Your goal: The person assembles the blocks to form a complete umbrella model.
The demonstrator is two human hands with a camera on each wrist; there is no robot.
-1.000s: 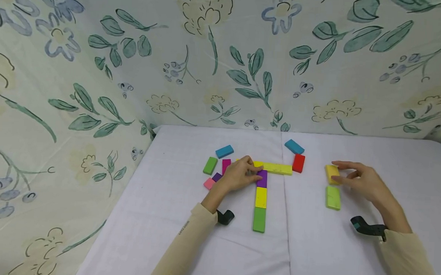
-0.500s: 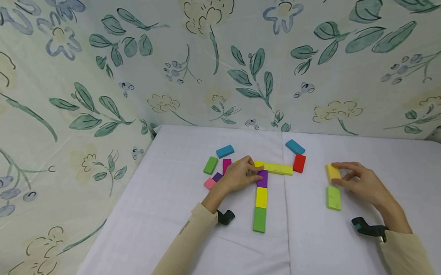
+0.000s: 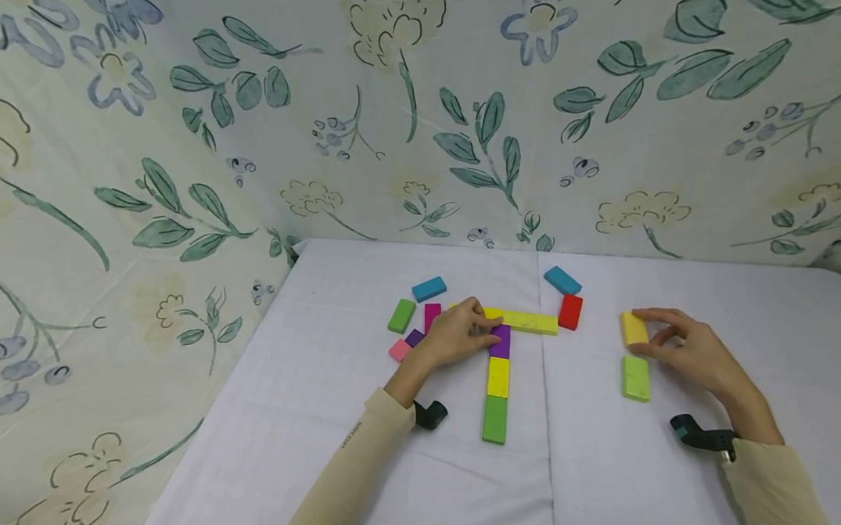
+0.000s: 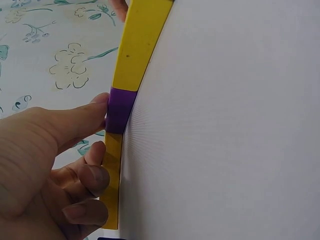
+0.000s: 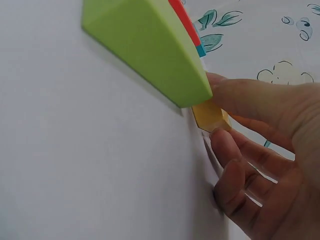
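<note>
In the head view, my left hand (image 3: 460, 331) bends over the top of a T-shaped row of wooden blocks, its thumb and index finger at the purple block (image 3: 502, 341). In the left wrist view the thumb touches that purple block (image 4: 120, 111), and the other fingers curl beside a yellow block (image 4: 113, 175). Below the purple block lie a yellow block (image 3: 498, 377) and a green block (image 3: 494, 419); a yellow bar (image 3: 527, 322) crosses the top. Off to the right, my right hand (image 3: 691, 349) pinches an orange-yellow block (image 3: 634, 329) just beyond a light green block (image 3: 636, 378).
A blue block (image 3: 563, 280) and a red block (image 3: 569, 312) lie right of the bar. Left of it are another blue block (image 3: 429, 289), a green block (image 3: 402, 316), a magenta block (image 3: 432, 316) and a pink block (image 3: 399, 350). White cloth (image 3: 301, 414) covers the table.
The orange-yellow block has turned slightly and shifted a little away from me in my right hand, whose thumb has slid to its near edge. My left hand has stayed in place.
</note>
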